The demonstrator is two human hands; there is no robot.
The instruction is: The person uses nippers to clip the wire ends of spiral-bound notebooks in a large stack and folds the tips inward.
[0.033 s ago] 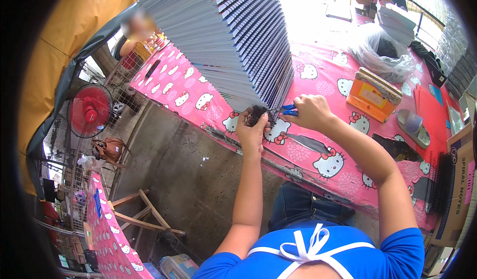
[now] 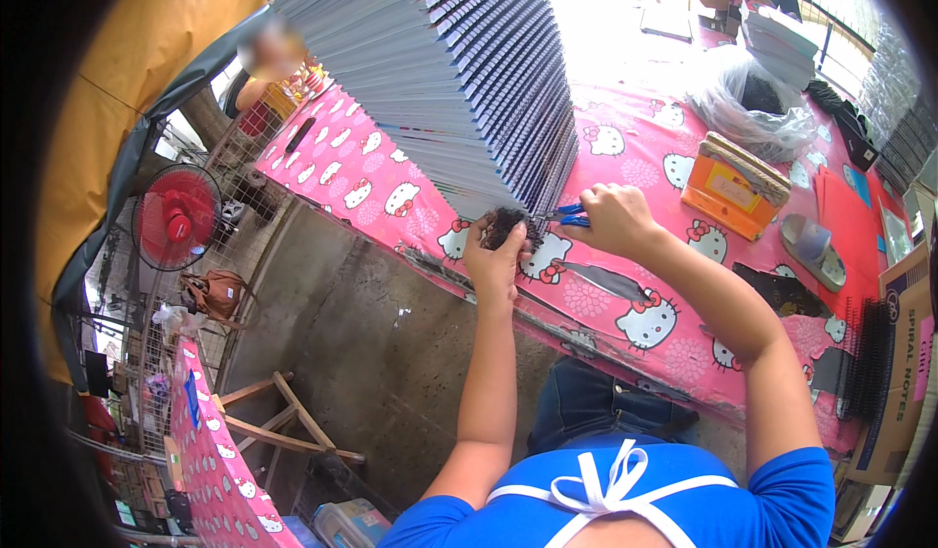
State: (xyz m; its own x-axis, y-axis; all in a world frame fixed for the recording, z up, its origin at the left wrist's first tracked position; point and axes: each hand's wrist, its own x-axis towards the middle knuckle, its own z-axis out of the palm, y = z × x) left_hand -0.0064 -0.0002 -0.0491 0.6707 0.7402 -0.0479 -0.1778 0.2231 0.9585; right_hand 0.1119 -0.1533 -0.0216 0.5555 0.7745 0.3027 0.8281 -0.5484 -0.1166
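A tall, leaning stack of spiral-bound notebooks [image 2: 479,69] rises in front of me, its black coil edges facing right. At its bottom corner my left hand [image 2: 498,260] is closed around a dark tangle of coil scraps [image 2: 507,228], its thumb pressed on the front. Just right of that, my right hand [image 2: 618,218] grips a small pair of cutting pliers [image 2: 573,216] by their blue handles. The tips of the pliers point left, at the lowest coils of the stack and close to the scraps. Whether the jaws touch a coil is too small to tell.
Pink patterned cloth covers the table [image 2: 625,279]. On the right are an orange box [image 2: 733,189], a slipper [image 2: 814,250], a plastic bag [image 2: 757,108], black coils [image 2: 868,358] and a carton [image 2: 894,372]. A fan [image 2: 177,218] stands left. Two other people are at the far side.
My right hand and the blue-handled pliers have shifted very slightly to the right. My left hand and the stack look the same.
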